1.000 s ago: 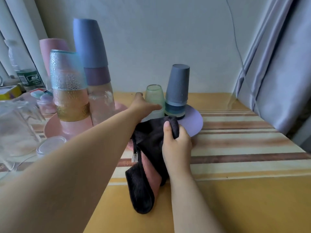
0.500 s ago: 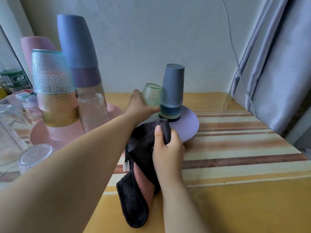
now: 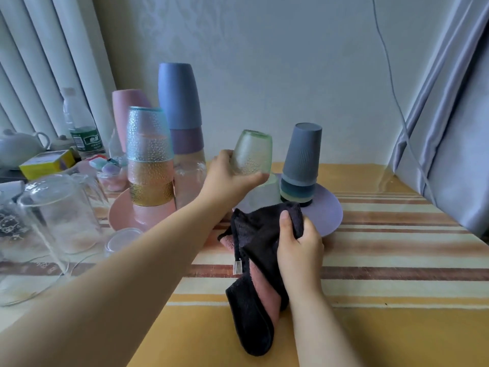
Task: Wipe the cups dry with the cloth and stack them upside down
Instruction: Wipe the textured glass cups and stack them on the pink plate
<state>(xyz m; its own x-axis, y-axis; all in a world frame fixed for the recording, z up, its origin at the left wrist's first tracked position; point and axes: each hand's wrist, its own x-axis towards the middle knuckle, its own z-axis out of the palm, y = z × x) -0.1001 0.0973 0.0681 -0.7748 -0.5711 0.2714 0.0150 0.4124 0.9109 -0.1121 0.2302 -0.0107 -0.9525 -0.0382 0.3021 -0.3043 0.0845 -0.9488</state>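
Lifted off the plate (image 3: pixel 328 215): green glass (image 3: pixel 252 153), tilted, gripped by left hand (image 3: pixel 227 178); right hand (image 3: pixel 300 246) just below clutches cloth (image 3: pixel 260 239)

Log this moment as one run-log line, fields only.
left hand: holds green glass cup, tilted, lifted | right hand: grips dark cloth | lilac plate: grey cup stack upside down

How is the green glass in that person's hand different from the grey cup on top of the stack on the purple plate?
The green glass is see-through and dimpled; the grey cup is opaque with fine ribs. The green glass is tilted, gripped by the left hand above the purple plate; the grey cup stands straight on a stack of cups. Both are bottom-up.
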